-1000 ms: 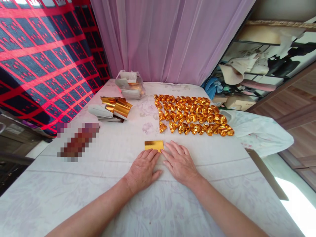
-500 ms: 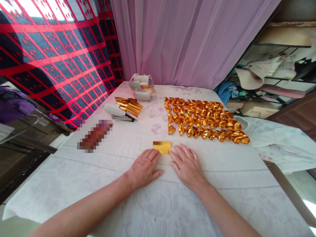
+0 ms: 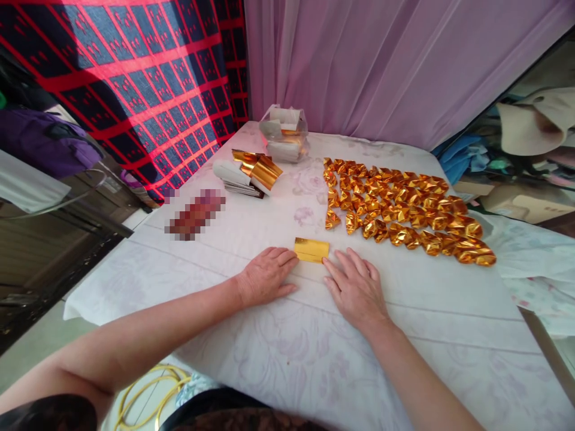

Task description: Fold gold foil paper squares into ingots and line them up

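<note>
Exposing more of the creased gold foil paper (image 3: 312, 246), left hand (image 3: 268, 276), fingers together, has slid to its near-left corner; right hand (image 3: 358, 288) lies spread at near-right.

A single camera, worn on the person's head, looks forward and down across the worktop (image 3: 251, 335) from its near side. It sits close enough for both forearms to enter from the lower edge, with the left hand (image 3: 265, 276) toward 7 o'clock of centre and the right hand (image 3: 354, 287) toward 4. The wide view reaches the purple curtain (image 3: 350, 66) at 12, the checked cloth (image 3: 157, 78) at 10, the hat (image 3: 534, 123) at 2, and the wearer's own clothes (image 3: 229, 419) just past 6.
</note>
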`<state>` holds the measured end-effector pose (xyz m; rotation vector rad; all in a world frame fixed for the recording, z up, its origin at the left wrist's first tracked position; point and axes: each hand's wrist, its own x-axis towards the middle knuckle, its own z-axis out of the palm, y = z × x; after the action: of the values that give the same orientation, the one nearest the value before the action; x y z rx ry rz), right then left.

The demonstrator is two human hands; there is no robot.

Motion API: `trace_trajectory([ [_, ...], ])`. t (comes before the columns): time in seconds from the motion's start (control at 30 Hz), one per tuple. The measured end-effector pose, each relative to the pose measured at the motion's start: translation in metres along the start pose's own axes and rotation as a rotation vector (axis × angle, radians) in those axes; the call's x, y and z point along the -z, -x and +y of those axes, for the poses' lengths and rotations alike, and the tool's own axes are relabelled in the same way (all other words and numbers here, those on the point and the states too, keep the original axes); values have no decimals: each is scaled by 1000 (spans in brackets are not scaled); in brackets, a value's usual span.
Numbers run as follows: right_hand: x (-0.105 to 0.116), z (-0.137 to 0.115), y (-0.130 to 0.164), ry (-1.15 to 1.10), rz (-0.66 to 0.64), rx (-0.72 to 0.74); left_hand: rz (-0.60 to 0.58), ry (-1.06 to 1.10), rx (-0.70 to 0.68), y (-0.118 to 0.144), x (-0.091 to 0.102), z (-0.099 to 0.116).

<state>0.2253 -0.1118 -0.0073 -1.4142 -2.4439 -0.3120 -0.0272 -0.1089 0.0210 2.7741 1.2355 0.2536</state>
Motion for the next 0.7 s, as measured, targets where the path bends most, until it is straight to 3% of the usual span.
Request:
trace_trajectory([
  [0.23,3,-2,-1,-10,-14,-33,-43,21,28,3,5,-3],
  [0.47,7,-5,-4,-52,-36,-53,33,0,87,1,11,-2],
  [0.6,7,-5,-5,-72,-36,-60,128,-33,48,-4,3,11],
  [0.7,6,-6,-5,-86,-36,-62,113,-37,-18,-13,-9,23],
])
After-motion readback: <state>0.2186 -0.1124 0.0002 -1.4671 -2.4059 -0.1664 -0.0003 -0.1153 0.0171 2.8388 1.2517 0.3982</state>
